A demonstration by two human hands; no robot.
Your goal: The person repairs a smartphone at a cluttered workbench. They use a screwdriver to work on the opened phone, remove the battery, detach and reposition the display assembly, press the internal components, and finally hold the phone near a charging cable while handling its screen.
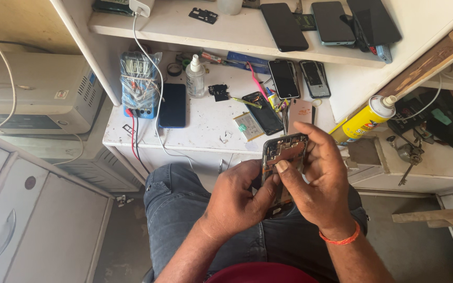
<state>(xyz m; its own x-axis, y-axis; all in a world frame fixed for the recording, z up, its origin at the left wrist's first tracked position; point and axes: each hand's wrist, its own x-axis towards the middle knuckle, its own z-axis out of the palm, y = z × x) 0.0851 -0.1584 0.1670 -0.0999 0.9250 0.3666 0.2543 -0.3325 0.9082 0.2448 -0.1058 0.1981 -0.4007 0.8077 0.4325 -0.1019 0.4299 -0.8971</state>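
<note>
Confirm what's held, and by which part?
An opened phone, back cover off. Left hand grips its lower left edge; right hand presses thumb and fingers on its exposed inside.

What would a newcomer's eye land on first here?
Both hands, left hand and right hand, grip an opened black phone frame with exposed innards over the lap. Behind it, the white worktable is strewn with dark phones, and a yellow spray can leans at its right.

Left hand [235,202] curled, gripping; right hand [315,181] above, fingers bent.
</note>
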